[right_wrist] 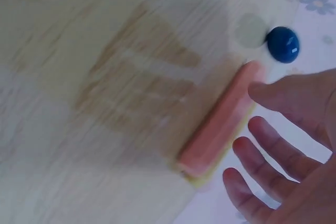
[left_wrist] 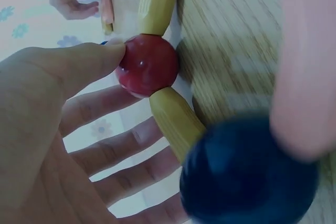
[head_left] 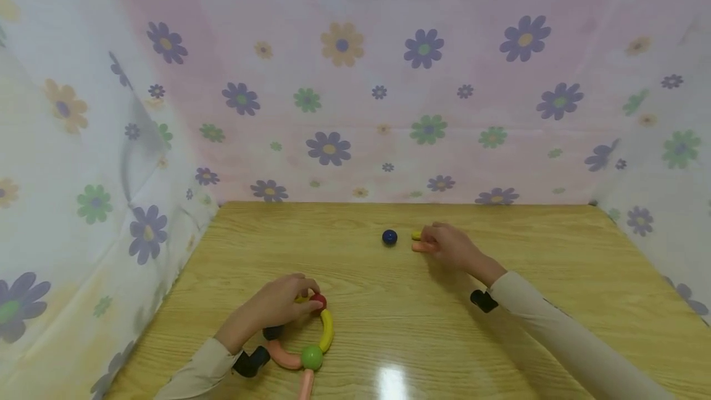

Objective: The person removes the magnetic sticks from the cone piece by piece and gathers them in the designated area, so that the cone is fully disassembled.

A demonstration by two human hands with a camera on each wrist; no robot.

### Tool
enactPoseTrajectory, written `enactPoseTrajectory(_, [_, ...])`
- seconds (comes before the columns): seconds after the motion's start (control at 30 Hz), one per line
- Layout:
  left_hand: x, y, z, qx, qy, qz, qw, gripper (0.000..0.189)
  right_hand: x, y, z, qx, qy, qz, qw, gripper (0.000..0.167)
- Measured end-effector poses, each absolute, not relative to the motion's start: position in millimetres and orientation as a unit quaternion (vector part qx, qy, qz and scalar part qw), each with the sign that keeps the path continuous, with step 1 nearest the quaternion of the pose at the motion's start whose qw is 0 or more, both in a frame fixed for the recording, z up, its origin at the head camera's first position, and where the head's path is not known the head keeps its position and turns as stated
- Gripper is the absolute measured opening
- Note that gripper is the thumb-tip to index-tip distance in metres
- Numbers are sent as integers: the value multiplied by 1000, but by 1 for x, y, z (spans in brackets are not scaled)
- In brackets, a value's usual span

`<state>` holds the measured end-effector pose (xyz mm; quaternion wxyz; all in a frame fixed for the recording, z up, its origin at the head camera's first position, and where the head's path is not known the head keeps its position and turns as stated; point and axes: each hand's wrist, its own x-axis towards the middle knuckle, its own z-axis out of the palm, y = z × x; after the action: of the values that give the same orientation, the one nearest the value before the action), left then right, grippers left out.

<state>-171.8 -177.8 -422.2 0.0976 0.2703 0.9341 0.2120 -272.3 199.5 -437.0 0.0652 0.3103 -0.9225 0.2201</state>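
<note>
On the table lies a ring of toy pieces: a red ball [head_left: 318, 302], curved yellow rods [head_left: 327, 331], a green ball [head_left: 312, 357], a curved orange rod [head_left: 284, 355] and a dark blue ball [left_wrist: 249, 171]. My left hand [head_left: 280, 301] pinches the red ball between thumb and index finger, the other fingers spread. Farther back, my right hand [head_left: 451, 247] is at a straight orange rod [right_wrist: 223, 121] lying alongside a yellow rod [head_left: 416, 235]. The right thumb overlaps the orange rod's end; the fingers are parted from the thumb, beside the yellow rod.
A loose blue ball [head_left: 389, 237] sits just left of the right hand. A straight orange rod [head_left: 306, 386] extends from the green ball toward the near edge. Flowered cloth [head_left: 366, 110] walls in the wooden table [head_left: 383, 301] at the back and both sides.
</note>
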Motion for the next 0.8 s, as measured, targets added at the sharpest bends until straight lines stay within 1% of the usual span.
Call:
enactPoseTrajectory(0.07, [-172,-178,-422,266,932,223,103,29,-268,197,-433,323,-921,213,49,7])
enactPoseTrajectory(0.1, [-173,-179,-423,265,931,228,105,29,-266,195,-430,327,-920,213,36,8])
enactPoseTrajectory(0.17, [-174,-180,-424,265,929,236,107,28,-259,191,-425,332,-918,217,1,21])
enactPoseTrajectory(0.3, [-175,-181,-428,266,928,242,100,25,-242,181,-416,345,-909,226,-62,22])
enactPoseTrajectory(0.37, [-174,-183,-430,262,929,244,92,24,-234,175,-412,367,-900,224,-76,22])
enactPoseTrajectory(0.47, [-172,-184,-431,249,931,253,86,22,-222,166,-408,404,-885,219,-72,21])
enactPoseTrajectory(0.53, [-170,-185,-432,238,933,257,84,21,-215,160,-406,417,-878,221,-79,20])
enactPoseTrajectory(0.7, [-165,-186,-432,219,936,264,81,17,-197,143,-403,418,-871,227,-120,19])
enactPoseTrajectory(0.8, [-163,-186,-432,203,936,275,83,15,-188,134,-406,420,-868,227,-136,20])
